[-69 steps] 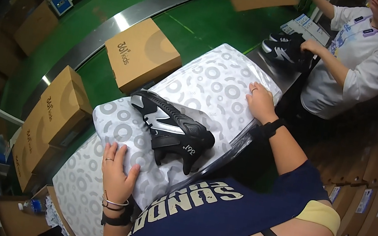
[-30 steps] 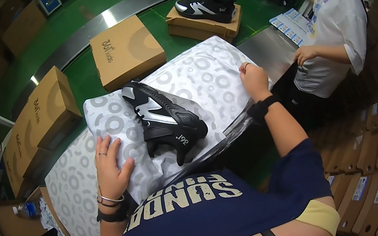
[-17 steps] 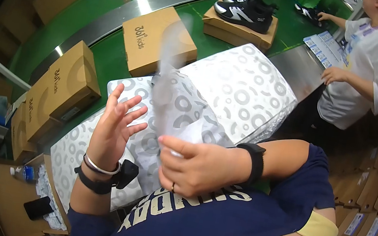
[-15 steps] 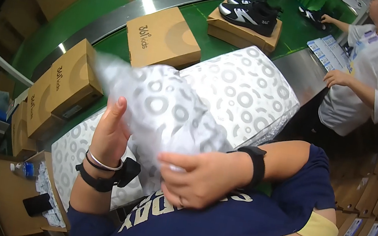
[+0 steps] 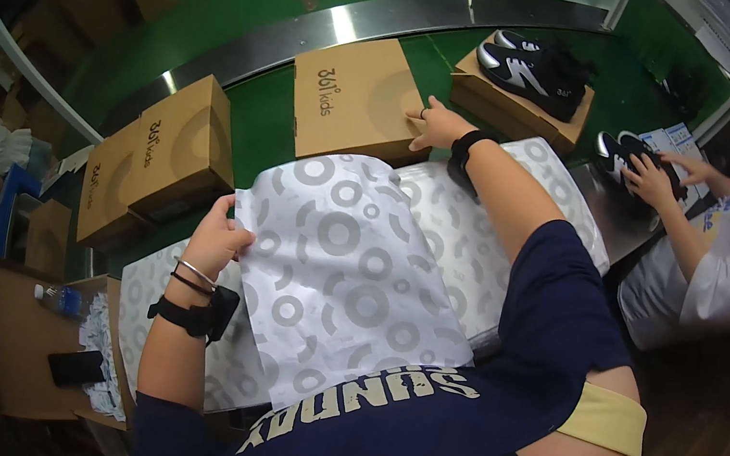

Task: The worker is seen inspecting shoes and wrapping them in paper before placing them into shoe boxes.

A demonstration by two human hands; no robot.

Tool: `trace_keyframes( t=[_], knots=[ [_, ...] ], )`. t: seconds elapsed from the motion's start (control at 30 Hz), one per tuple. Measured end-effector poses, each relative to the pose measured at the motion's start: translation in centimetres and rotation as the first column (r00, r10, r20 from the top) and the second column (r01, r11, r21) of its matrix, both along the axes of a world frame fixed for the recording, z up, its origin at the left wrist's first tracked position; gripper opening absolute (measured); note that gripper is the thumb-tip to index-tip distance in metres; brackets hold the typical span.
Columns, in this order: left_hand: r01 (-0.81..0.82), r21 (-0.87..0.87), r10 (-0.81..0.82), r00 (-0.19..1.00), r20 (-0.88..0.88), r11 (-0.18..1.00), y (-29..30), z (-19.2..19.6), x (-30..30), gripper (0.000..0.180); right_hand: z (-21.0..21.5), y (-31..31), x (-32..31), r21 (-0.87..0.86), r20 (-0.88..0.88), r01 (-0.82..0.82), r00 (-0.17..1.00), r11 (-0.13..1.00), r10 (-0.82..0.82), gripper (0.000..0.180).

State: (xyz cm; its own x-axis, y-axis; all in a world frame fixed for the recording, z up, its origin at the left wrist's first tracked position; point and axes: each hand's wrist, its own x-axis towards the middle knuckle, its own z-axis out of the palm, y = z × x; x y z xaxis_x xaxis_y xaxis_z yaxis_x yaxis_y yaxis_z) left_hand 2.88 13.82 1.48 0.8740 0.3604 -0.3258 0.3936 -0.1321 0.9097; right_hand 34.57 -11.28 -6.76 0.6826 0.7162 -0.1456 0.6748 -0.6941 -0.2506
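A sheet of white wrapping paper [image 5: 350,255] with grey rings and arcs lies spread in front of me, its lower edge against my shirt. My left hand [image 5: 219,240] pinches its left edge between thumb and fingers. My right hand [image 5: 441,131] reaches forward over the paper stacks to the right side of a brown shoe box [image 5: 353,99]. Its fingers are apart, with the fingertips at the edge of that box; whether they press on it I cannot tell. A stack of the same patterned paper [image 5: 548,187] lies under my right forearm.
Other shoe boxes [image 5: 169,150] stand at the left. Black-and-white sneakers [image 5: 534,72] rest on a box at the back right. A co-worker [image 5: 720,261] at the right handles another shoe [image 5: 635,163]. An open carton [image 5: 23,339] at lower left holds a bottle and a phone.
The crumpled, blurred sheet now lies smoothed out. My right hand has let go of it and moved forward to the shoe box. The left hand has stayed at the sheet's left side.
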Motion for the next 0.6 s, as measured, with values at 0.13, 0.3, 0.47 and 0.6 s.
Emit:
trace_keyframes(
  t=[0.13,0.3,0.47,0.6],
  knots=[
    [-0.059,-0.052,0.058,0.998,-0.034,0.997,4.5,-2.8,4.7,0.044,-0.2,2.9,-1.6,-0.028,-0.124,-0.138,0.983,0.990,0.133,0.054],
    [-0.294,-0.444,0.087,0.899,-0.430,0.847,9.9,-10.6,10.5,0.044,-0.3,6.6,-4.7,0.206,-0.292,-0.219,0.916,0.954,0.274,0.042],
    [0.029,-0.638,0.042,0.995,0.095,0.770,4.8,-5.0,12.2,0.062,2.9,4.2,-5.8,0.235,0.115,0.132,0.980,0.963,-0.162,0.057],
    [0.139,-0.477,-0.092,0.989,0.120,0.868,4.7,-2.7,11.0,0.066,4.4,3.6,-6.2,0.573,-0.332,0.533,0.845,0.622,-0.418,0.060]
  ],
)
